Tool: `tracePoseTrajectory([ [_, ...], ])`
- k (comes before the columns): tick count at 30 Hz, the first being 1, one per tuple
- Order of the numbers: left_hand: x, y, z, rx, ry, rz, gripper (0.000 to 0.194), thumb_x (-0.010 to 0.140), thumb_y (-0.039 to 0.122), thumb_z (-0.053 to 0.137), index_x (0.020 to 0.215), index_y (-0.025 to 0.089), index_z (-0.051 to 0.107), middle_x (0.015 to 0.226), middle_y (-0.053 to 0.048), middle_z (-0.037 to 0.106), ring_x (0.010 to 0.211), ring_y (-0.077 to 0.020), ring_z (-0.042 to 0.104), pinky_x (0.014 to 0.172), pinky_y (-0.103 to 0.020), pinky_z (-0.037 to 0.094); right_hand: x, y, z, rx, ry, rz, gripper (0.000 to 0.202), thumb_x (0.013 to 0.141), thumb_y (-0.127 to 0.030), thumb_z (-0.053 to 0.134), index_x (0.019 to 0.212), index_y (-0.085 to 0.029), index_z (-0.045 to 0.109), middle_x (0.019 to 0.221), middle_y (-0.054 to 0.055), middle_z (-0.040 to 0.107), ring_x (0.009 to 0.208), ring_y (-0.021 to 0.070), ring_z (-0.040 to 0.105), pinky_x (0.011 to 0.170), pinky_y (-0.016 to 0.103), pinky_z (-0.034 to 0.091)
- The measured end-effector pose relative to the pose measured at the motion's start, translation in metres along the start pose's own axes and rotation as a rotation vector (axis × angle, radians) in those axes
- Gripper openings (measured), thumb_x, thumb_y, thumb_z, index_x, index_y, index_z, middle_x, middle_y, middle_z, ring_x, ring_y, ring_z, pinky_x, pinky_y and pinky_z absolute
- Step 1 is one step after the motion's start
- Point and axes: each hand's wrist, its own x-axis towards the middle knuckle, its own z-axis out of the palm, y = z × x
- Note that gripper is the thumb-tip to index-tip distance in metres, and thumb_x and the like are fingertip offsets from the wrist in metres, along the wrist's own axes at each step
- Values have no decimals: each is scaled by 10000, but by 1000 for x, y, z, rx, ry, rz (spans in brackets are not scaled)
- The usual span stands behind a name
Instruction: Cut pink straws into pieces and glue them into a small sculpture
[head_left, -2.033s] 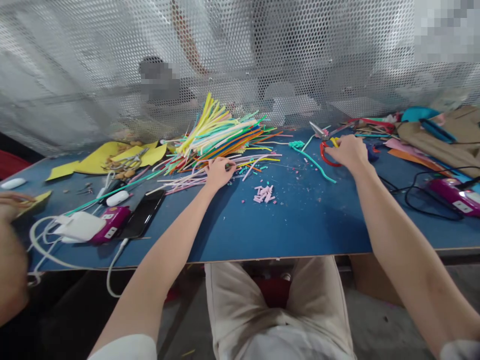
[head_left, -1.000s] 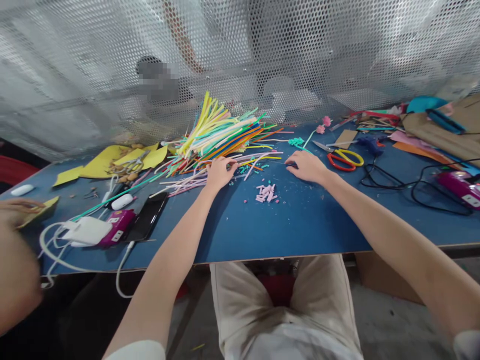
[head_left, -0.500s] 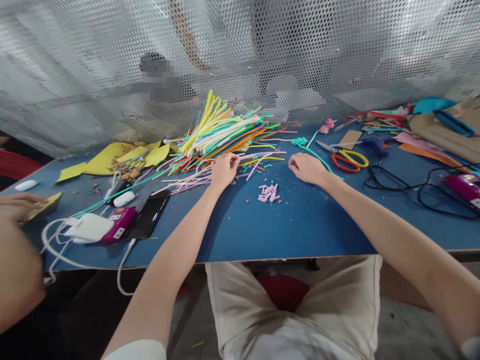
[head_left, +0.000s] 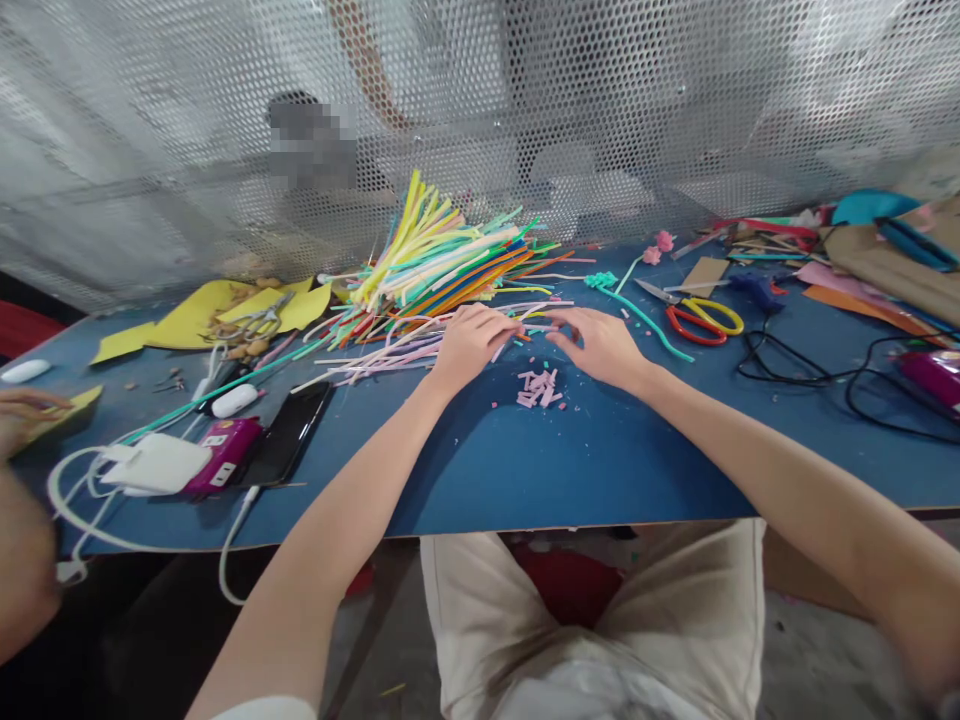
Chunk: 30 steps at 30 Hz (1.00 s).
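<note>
My left hand [head_left: 476,342] is over the front of a big heap of coloured fuzzy sticks [head_left: 450,265], its fingers curled together; whatever they hold is too small to make out. Close on its right, my right hand [head_left: 596,343] has thumb and fingers apart, near the ends of pale sticks, with nothing visible in its grip. Just in front of both hands lies a small pile of short pink-lilac pieces [head_left: 538,388]. A teal stick with a curled head [head_left: 600,281] lies beyond my right hand, and red-and-yellow-handled scissors [head_left: 697,320] lie to its right.
At the left are a black phone [head_left: 289,435], a purple power block [head_left: 227,455] with white cables, yellow sheets [head_left: 187,315] and another person's hand [head_left: 26,415]. On the right lie a glue gun [head_left: 759,290] and black cable. Behind stands a perforated metal screen [head_left: 600,100].
My right hand has moved left and its fingers have spread. My left hand has shifted right, so the two hands are now closer together.
</note>
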Motion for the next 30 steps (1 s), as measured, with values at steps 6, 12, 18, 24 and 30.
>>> tracePoseTrajectory([
  [6,0,-2,2,-21,7,89,365,1033,510,440,1136,319,734,1126,-12,760,1132,-228,624,1047,-410,385,1,6,-1,92,7,78,312,996,-335,469,1073,-228,752,995,48,775,906,212,704,884,359,514],
  [12,-1,-24,-1,56,88,-11,318,1031,460,469,1132,305,729,1151,-10,749,1152,-237,577,1075,-423,355,1,28,-11,56,74,312,296,977,-348,472,1037,-201,721,903,68,767,766,204,674,812,347,511],
  [18,-5,-26,-4,136,138,-93,342,981,279,545,1313,291,625,1317,-44,660,1289,-296,492,1125,-494,301,1,47,-17,5,212,410,283,994,-356,451,1029,-196,683,879,71,753,735,191,673,767,330,488],
  [24,-5,10,-20,174,347,-4,437,997,405,523,1406,250,538,1463,-87,563,1374,-305,454,1184,-514,255,-3,23,-16,160,416,154,250,994,-371,515,1013,-209,704,789,21,734,596,142,595,639,300,475],
  [30,-8,36,-39,216,233,289,285,1030,368,512,1262,282,653,1195,-40,730,1156,-213,630,1026,-398,438,-14,-14,-4,252,268,-138,192,998,-306,548,1037,-231,721,875,8,778,746,156,676,744,318,533],
])
